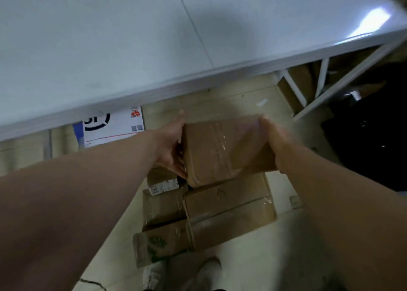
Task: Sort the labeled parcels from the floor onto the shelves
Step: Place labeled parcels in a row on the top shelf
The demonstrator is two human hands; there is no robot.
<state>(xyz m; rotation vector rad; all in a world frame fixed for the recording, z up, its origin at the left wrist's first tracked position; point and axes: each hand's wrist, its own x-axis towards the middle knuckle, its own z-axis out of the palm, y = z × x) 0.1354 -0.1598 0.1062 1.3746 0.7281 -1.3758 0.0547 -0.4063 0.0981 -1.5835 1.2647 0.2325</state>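
- Both forearms reach out: left hand (170,149) and right hand (272,141) clamp a taped parcel (224,149) by its ends.
- Mid-lift over floor boxes (229,207); next, up past the shelf (132,48) edge.

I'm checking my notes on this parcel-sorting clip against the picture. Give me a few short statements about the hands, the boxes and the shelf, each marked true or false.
1. Both bare hands, left hand and right hand, grip the brown taped cardboard box by its ends. True.
2. The held box rests on the white shelf surface. False: it is held in front of the shelf edge, over the floor.
3. Several brown cardboard parcels lie on the floor below the held box. True.
4. The white parcel with a black round logo sits on top of the shelf. False: it lies under the shelf edge.
5. The floor parcel with green print is in the left hand. False: it lies on the floor.
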